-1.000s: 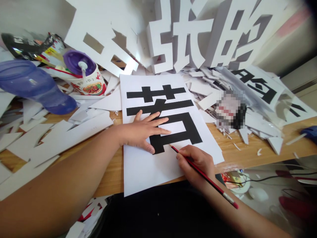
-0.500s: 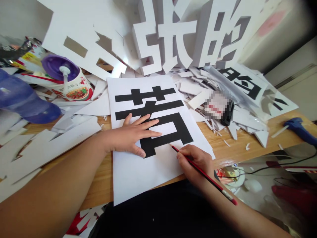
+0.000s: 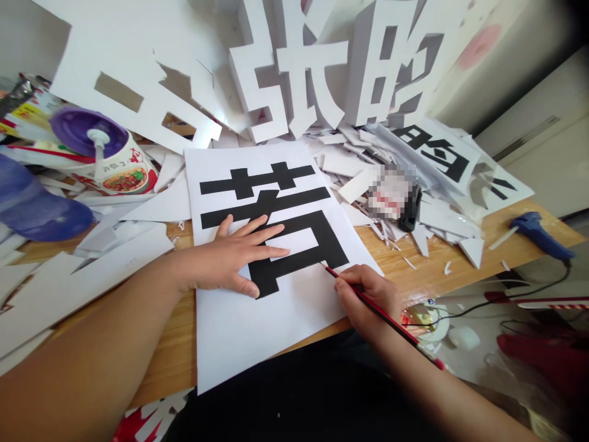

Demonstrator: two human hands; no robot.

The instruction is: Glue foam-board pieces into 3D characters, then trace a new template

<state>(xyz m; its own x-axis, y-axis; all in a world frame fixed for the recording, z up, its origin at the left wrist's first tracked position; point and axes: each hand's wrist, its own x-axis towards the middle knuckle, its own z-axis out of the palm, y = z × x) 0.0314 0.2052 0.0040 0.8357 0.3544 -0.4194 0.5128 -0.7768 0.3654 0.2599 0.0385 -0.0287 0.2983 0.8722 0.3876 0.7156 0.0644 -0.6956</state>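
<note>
A white sheet [image 3: 230, 344] lies on the wooden table, bearing a large black character cut-out [image 3: 331, 236] with blocky strokes. My left hand [image 3: 230, 255] rests flat on the character's left and middle part, fingers spread, covering some of its strokes. In my right hand [image 3: 368, 294] is a red and black pencil [image 3: 396, 325], gripped near its point. The pencil's tip meets the lower edge of the character, close to its bottom right corner. Its pink eraser end points toward the lower right.
Tall white foam letters [image 3: 313, 67] stand at the back. White offcuts [image 3: 340, 162] are heaped behind the sheet. A purple-lidded noodle tub [image 3: 124, 175] stands left, near a blue bottle-like object [image 3: 41, 199]. A blue glue gun [image 3: 540, 233] lies at the right edge, its cord hanging down.
The pencil tip has moved slightly right along the character's lower edge. My left hand keeps its place on the character. The whole view has shifted, so things appear further left.
</note>
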